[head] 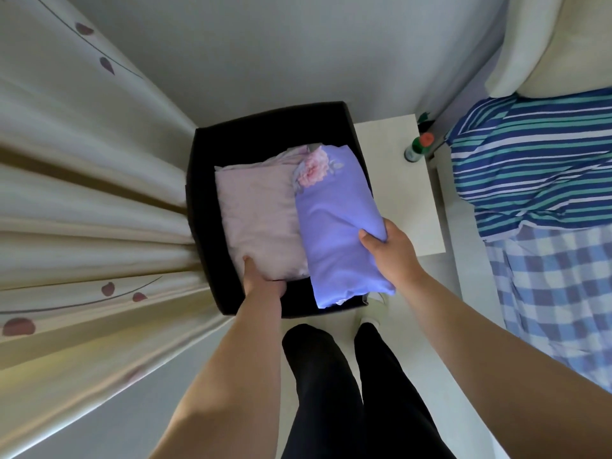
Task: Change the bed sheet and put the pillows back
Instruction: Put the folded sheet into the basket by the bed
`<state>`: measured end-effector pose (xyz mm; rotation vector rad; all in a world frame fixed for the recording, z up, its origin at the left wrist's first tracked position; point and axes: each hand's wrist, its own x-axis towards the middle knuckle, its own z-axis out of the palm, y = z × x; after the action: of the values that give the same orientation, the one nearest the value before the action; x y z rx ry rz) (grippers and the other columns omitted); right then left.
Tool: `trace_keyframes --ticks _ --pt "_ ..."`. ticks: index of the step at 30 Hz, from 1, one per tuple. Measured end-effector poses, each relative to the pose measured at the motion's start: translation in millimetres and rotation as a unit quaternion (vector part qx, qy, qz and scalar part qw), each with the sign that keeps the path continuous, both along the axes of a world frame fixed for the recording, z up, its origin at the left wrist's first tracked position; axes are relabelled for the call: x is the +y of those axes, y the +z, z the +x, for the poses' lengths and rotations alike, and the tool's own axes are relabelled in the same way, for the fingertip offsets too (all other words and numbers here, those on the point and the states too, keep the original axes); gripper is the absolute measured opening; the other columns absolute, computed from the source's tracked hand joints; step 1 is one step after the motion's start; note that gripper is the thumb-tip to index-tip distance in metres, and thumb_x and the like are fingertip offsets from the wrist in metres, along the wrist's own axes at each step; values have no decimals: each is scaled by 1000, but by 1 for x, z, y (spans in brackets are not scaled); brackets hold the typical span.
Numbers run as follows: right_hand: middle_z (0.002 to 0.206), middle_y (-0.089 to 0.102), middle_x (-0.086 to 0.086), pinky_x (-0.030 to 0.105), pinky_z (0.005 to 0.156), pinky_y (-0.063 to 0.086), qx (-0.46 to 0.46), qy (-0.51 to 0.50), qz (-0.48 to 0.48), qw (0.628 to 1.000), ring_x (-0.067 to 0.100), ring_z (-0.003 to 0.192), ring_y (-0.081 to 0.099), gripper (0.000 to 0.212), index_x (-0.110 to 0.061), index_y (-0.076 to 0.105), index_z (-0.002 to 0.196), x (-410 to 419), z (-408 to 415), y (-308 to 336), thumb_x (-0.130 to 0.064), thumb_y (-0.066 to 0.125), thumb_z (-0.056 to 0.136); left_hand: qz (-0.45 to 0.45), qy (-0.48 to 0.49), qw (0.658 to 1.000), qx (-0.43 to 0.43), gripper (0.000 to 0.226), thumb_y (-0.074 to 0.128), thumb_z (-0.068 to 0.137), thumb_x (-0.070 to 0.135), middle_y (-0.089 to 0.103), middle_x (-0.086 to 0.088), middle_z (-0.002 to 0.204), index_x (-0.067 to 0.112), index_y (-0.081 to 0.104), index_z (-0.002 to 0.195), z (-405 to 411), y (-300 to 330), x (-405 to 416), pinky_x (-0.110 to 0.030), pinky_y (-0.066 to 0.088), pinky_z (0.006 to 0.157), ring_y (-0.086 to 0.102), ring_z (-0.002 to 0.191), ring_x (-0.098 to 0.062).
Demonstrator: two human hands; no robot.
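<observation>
We see right hand (389, 248) gripping folded purple sheet (334, 233); left hand (261, 276) gripping pink bundle (256, 220) in black box (198, 180). Risk: one-handed lift unfolds sheet, or drags pink bundle out.

lilac sheet (337, 226): smooth cloth | pink sheet (258, 220): matt cloth | curtain (82, 193): sheeny fabric

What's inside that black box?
The black box holds a folded pink sheet and a purple floral sheet, each held by one hand. Anything beneath them is covered.
</observation>
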<state>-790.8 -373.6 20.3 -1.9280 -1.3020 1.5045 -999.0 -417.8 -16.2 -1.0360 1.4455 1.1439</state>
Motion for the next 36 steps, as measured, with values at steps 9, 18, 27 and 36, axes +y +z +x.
trace_keyframes --ticks 9,18,27,36 --pt "93 61 -1 27 75 39 -4 -26 11 1000 21 87 56 7 -19 56 101 4 4 23 -21 54 95 176 -25 982 59 57 78 72 30 68 -11 106 13 54 120 9 81 13 -42 54 84 67 93 -29" --pt "99 57 -2 27 75 36 -10 20 23 999 20 90 53 26 -13 51 118 -16 -12 49 -22 54 94 142 -289 827 461 18 69 81 16 62 1 93 16 55 92 -1 232 31 -28 46 88 60 94 -17" --pt "93 64 1 26 69 48 135 -27 -61 989 18 82 63 16 -12 56 105 -1 -45 80 -21 60 92 249 -257 681 638 31 69 80 2 63 30 62 29 55 74 -13 354 11 -5 44 61 58 64 16" --pt "110 60 19 40 87 49 116 -109 -158 974 33 95 62 36 -5 47 126 4 -56 115 -22 51 95 269 -359 606 657 9 69 81 16 70 13 87 24 69 85 6 366 3 -35 54 87 66 94 -7"
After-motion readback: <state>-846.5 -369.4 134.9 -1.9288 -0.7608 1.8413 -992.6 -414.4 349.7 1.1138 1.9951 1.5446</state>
